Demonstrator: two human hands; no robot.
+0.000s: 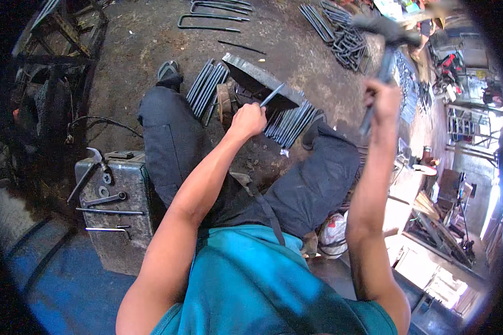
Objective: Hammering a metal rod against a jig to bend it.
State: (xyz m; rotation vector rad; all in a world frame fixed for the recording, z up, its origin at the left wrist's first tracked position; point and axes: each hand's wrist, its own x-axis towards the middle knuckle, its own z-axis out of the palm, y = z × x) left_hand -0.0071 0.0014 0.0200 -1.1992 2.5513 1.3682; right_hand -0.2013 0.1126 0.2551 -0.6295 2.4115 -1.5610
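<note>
- Two hands engaged, one tool, one workpiece. Left hand (248,119) closed around a rod (274,93); right hand (382,99) closed around the handle of a hammer (387,34).
- Rod location: projects from the left fist, pointing away and to the right, over the dark metal plate (245,72) between the lower legs. Whether rod touches plate: cannot tell from this angle.
- Step in hand (judged): placing the rod for a blow, hammer up and clear of it.
- Next move (judged): would call for a firm left grip, rod backed by the plate, and a hammer path ending on the metal, well short of the left knuckles. Main risk: a glancing blow, since the fist sits close to the plate's near edge.
- Left arm pose: forearm reaches forward and inward, elbow slightly bent, back of hand largely uppermost.
- Right arm pose: elbow bent, forearm pointing forward, hand out to the right of the plate. Hammer head beyond the hand, handle end protruding below the fist. Head blurred; striking face not readable.
- Nearby stock: one row of rods (206,84) left of the plate, another row at its right end.
</note>
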